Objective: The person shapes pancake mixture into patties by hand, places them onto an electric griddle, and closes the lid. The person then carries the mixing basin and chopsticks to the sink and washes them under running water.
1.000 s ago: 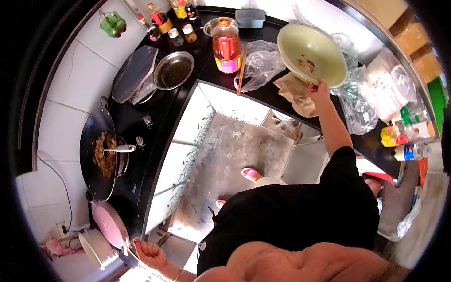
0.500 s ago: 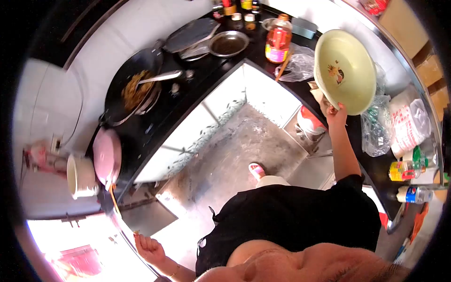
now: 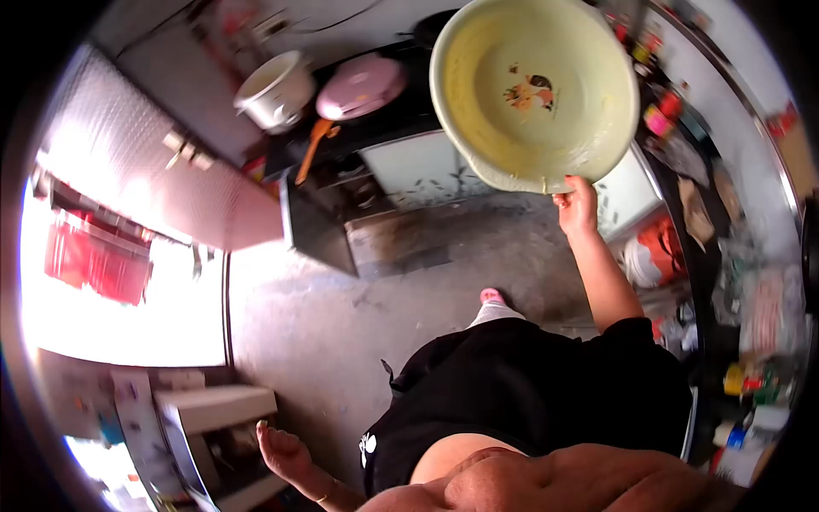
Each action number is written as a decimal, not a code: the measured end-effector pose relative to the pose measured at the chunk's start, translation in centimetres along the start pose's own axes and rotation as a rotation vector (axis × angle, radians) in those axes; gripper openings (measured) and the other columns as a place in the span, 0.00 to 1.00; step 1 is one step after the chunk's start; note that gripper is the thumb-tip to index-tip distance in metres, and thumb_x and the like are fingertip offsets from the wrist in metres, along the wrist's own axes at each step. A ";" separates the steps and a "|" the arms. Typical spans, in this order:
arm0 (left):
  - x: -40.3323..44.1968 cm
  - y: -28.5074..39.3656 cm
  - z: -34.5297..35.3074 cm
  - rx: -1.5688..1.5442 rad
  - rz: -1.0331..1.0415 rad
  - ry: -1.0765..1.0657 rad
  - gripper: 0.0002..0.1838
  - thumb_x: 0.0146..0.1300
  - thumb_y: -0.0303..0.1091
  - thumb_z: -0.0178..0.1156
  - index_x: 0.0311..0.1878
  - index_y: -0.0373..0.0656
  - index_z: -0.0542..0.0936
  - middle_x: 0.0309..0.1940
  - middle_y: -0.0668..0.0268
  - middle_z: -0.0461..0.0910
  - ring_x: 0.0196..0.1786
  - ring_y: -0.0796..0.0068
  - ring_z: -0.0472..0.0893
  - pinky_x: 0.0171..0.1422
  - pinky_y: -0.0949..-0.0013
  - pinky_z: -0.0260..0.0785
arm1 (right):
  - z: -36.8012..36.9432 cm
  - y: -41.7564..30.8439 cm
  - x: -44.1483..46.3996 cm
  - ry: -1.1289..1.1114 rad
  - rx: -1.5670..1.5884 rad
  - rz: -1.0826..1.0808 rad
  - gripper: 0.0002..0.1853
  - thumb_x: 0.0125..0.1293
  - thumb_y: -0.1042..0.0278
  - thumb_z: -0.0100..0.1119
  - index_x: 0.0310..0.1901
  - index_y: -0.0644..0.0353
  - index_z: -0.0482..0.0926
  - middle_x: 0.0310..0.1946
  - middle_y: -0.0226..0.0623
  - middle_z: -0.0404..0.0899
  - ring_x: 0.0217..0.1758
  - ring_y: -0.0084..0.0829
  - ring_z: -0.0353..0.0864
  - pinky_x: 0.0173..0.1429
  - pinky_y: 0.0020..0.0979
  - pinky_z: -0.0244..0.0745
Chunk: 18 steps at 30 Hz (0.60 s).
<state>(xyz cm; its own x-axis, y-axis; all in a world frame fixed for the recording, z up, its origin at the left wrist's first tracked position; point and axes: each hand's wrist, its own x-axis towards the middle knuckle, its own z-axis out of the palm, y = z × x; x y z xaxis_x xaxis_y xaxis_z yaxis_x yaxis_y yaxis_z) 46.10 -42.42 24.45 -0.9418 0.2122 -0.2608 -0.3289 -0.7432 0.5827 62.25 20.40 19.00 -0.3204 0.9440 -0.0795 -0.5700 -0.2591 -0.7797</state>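
My right hand (image 3: 578, 209) grips the near rim of a large pale green basin (image 3: 473, 102), held up in front of me with its inside toward me. A printed picture shows on the basin's bottom, with a few small bits near the lower rim. My left hand (image 3: 284, 452) is low on the left with its fingers curled closed, away from any surface. A small pale spot shows at its fingertips; whether it is a held thing or a nail I cannot make out.
A pink lidded pan (image 3: 363, 87) with an orange-brown handle and a white pot (image 3: 275, 90) stand along the far counter. An open cabinet door (image 3: 316, 224) juts out low. Bottles and plastic bags (image 3: 740, 264) line the right counter. A white-and-red bucket (image 3: 653, 254) sits below it.
My view has swung left, toward the doorway and pink pan. The basin has moved off the right counter, in my right hand. My left hand stays closed.
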 end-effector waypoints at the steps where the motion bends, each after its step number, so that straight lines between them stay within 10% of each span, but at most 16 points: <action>1: -0.6 1.1 -1.7 0.023 0.012 0.022 0.07 0.65 0.31 0.47 0.37 0.41 0.73 0.12 0.78 0.48 0.13 0.88 0.47 0.15 0.80 0.41 | 3.5 1.5 -1.8 -0.089 -0.059 0.056 0.06 0.52 0.70 0.52 0.30 0.61 0.70 0.21 0.33 0.71 0.17 0.26 0.65 0.20 0.24 0.57; 18: -8.2 12.0 -15.3 -0.090 0.652 0.720 0.13 0.66 0.35 0.42 0.37 0.40 0.75 0.10 0.76 0.53 0.11 0.87 0.48 0.13 0.81 0.40 | 37.6 42.3 -28.6 -1.070 -0.473 0.897 0.05 0.52 0.70 0.50 0.25 0.61 0.73 0.15 0.30 0.70 0.12 0.23 0.65 0.17 0.23 0.58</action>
<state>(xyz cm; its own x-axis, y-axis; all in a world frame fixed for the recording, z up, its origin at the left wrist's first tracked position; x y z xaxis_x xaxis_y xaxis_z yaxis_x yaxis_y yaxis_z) 50.97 -62.77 21.79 -0.6593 -0.6739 -0.3335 0.2759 -0.6294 0.7265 18.88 -25.25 11.69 -0.9391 -0.1437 -0.3123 0.3437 -0.3743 -0.8613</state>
